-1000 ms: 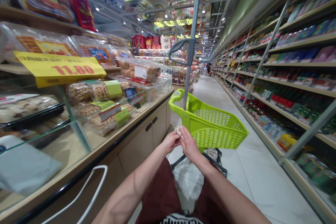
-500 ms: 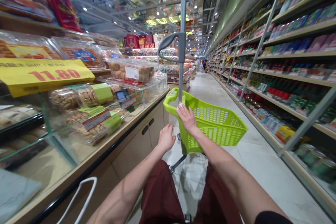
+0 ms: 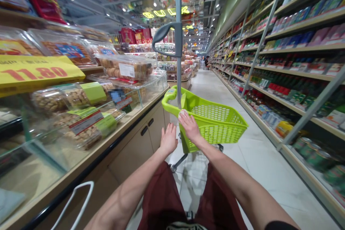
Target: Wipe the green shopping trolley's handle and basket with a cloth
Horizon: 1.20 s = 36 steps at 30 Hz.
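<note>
A bright green shopping cart basket [image 3: 215, 122] with slotted sides stands in front of me. My right hand [image 3: 191, 127] rests at its near left corner, fingers together and pressed over a small white tissue [image 3: 183, 113]. Just left of the basket, my left hand [image 3: 169, 138] is raised with fingers stretched out and nothing visible in it. The cart's green handle bar [image 3: 166, 104] curves above and ahead of the left hand, apart from it. A grey pole [image 3: 179, 72] with a hooked grey grip [image 3: 176, 39] rises behind the basket's near end.
On the left runs a wooden counter [image 3: 134, 147] with glass edges, plastic boxes of nuts [image 3: 88, 122] and a yellow price sign [image 3: 40, 72]. Tall stocked shelves [image 3: 296, 75] line the right. A tiled aisle [image 3: 201, 79] leads ahead, where a person [image 3: 207, 63] crouches.
My view has moved slightly, shifting cart and counter leftward. My left hand's fingers, bent before, are now straighter and raised. My right hand stays at the basket corner with the tissue.
</note>
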Tool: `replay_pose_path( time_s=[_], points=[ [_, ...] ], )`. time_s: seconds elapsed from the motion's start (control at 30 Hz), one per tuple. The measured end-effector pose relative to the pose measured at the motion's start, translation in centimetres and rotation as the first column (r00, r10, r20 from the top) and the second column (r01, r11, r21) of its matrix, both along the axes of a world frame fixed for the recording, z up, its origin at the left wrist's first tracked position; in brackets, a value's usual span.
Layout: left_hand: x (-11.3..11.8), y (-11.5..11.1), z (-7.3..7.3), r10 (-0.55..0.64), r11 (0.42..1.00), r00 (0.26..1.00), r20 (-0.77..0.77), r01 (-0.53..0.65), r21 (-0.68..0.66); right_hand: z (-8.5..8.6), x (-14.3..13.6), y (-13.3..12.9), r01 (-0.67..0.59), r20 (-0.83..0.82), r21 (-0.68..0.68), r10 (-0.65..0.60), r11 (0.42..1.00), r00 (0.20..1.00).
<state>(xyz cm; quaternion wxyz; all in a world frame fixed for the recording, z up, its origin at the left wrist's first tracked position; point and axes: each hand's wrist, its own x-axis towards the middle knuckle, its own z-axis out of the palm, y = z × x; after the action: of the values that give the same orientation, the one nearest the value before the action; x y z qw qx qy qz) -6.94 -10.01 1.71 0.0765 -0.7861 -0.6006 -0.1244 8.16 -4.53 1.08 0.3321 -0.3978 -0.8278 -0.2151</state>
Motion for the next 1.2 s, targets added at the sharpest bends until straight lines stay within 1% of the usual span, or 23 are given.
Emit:
replay_pose_path(
  time_s=[0.07,0.1,0.13,0.17,0.23,0.37,0.4,0.43,0.47,0.5,0.57,0.67,0.73,0.77,0.83,0.9,1.0,1.07,1.1,1.13,1.2],
  points=[
    [0.4,0.1,0.3,0.002,1.000,1.000,-0.009,-0.002,0.029,2.1,0.1,0.6,0.051,-0.073,0.040,-0.048,0.998,0.996],
    [0.6,0.1,0.4,0.000,0.999,1.000,-0.013,0.000,0.037,2.5,0.1,1.0,0.065,-0.084,0.038,-0.061,0.997,0.995],
    [0.9,0.1,0.5,-0.003,0.999,1.000,-0.018,0.003,0.041,2.5,0.2,1.2,0.066,-0.075,0.022,-0.064,0.998,0.995],
    [1.1,0.1,0.5,-0.007,0.999,1.000,-0.025,0.008,0.042,2.1,0.2,1.3,0.060,-0.055,-0.005,-0.060,0.998,0.997],
    [1.4,0.0,0.4,-0.019,0.999,0.999,-0.042,0.021,0.042,0.1,0.4,1.1,0.054,-0.012,-0.076,-0.055,0.996,0.998],
    [1.9,-0.2,0.0,-0.049,0.998,0.996,-0.073,0.051,0.022,-5.2,1.0,-0.3,0.079,0.030,-0.223,-0.074,0.972,0.997],
    [2.0,-0.2,-0.1,-0.056,0.998,0.995,-0.077,0.057,0.014,-6.0,1.3,-0.7,0.084,0.036,-0.249,-0.078,0.965,0.996],
    [2.1,-0.2,-0.2,-0.062,0.998,0.995,-0.080,0.063,0.007,-6.5,1.5,-1.1,0.090,0.040,-0.269,-0.082,0.959,0.996],
    [2.2,-0.2,-0.3,-0.070,0.997,0.994,-0.080,0.071,0.004,-6.6,1.8,-1.5,0.093,0.038,-0.277,-0.086,0.956,0.996],
    [2.4,-0.2,-0.4,-0.077,0.997,0.994,-0.078,0.078,0.005,-6.3,2.1,-1.8,0.093,0.027,-0.270,-0.088,0.958,0.996],
    [2.9,-0.1,-0.6,-0.086,0.996,0.994,-0.068,0.087,0.015,-4.7,2.5,-2.0,0.084,-0.030,-0.216,-0.092,0.973,0.995],
    [3.8,0.0,-0.9,-0.080,0.996,0.995,-0.053,0.081,0.029,-1.5,3.0,-1.4,0.084,-0.151,-0.104,-0.099,0.991,0.984],
    [4.5,0.0,-1.1,-0.086,0.996,0.995,-0.055,0.087,0.025,-0.4,3.3,-0.6,0.095,-0.177,-0.088,-0.109,0.992,0.978],
    [4.8,0.0,-1.2,-0.094,0.995,0.994,-0.058,0.096,0.024,-0.3,3.5,-0.2,0.096,-0.167,-0.098,-0.112,0.991,0.980],
    [5.3,0.0,-1.3,-0.116,0.993,0.991,-0.070,0.118,0.023,-1.2,3.9,0.4,0.103,-0.126,-0.136,-0.120,0.985,0.985],
    [5.7,0.1,-1.4,-0.128,0.991,0.988,-0.082,0.130,0.020,-3.2,4.4,0.4,0.120,-0.086,-0.186,-0.138,0.975,0.987],
    [6.0,0.3,-1.5,-0.126,0.992,0.987,-0.100,0.127,-0.002,-6.6,5.4,-0.2,0.158,-0.058,-0.253,-0.178,0.955,0.982],
    [6.1,0.4,-1.5,-0.127,0.992,0.986,-0.109,0.126,-0.014,-7.9,6.2,-0.9,0.172,-0.051,-0.279,-0.193,0.945,0.980],
    [6.3,0.4,-1.6,-0.129,0.992,0.985,-0.112,0.128,-0.017,-8.1,6.5,-1.3,0.174,-0.054,-0.282,-0.196,0.944,0.979],
    [6.4,0.5,-1.7,-0.130,0.991,0.985,-0.113,0.129,-0.018,-7.9,6.8,-1.5,0.171,-0.065,-0.273,-0.196,0.947,0.979],
    [6.9,0.7,-1.7,-0.132,0.991,0.985,-0.113,0.131,-0.017,-6.6,7.1,-1.8,0.160,-0.112,-0.224,-0.189,0.961,0.976]
  ],
)
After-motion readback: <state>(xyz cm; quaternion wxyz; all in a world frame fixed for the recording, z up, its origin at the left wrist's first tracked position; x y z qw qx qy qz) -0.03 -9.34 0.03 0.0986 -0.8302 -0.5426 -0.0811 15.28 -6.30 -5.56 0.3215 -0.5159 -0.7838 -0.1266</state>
